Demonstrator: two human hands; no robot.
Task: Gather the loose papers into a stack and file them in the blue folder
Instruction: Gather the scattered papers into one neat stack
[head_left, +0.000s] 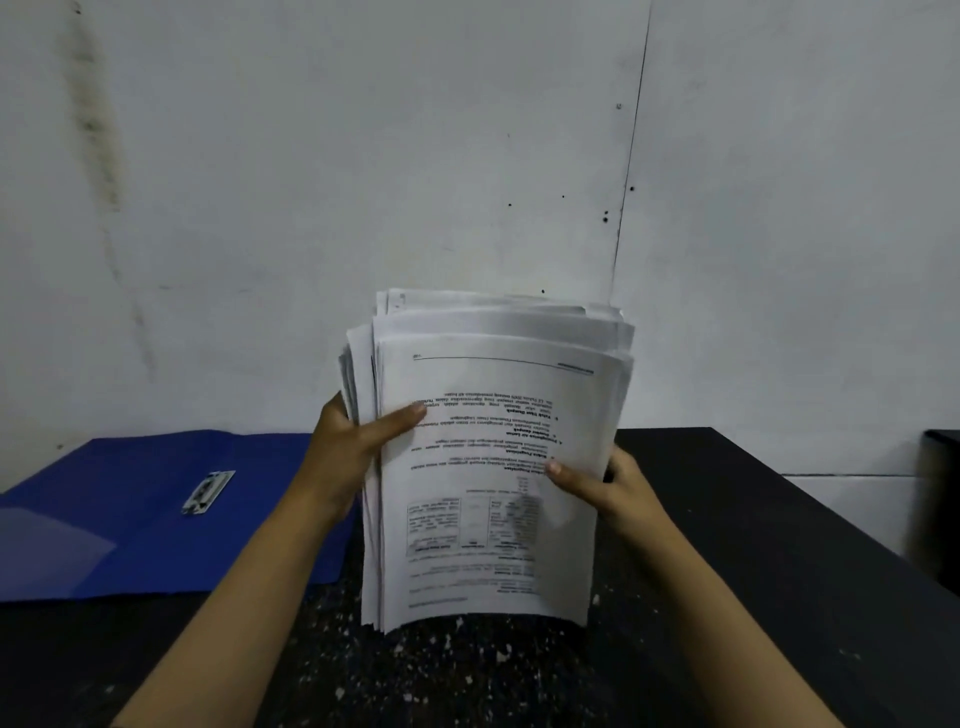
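A thick stack of printed papers (493, 457) stands upright on its lower edge over the dark table (753, 571). The front sheet shows upside-down text and a table. The top edges are uneven and fan out. My left hand (353, 447) grips the stack's left side, thumb across the front sheet. My right hand (608, 483) holds the right side, thumb on the front. The blue folder (156, 519) lies open and flat on the table to the left, with a metal clip (208, 491) on its inner face.
A pale wall with stains rises right behind the table. The table's right edge runs diagonally at the right, with a dark object (940, 509) beyond it. White specks mark the tabletop in front of the stack.
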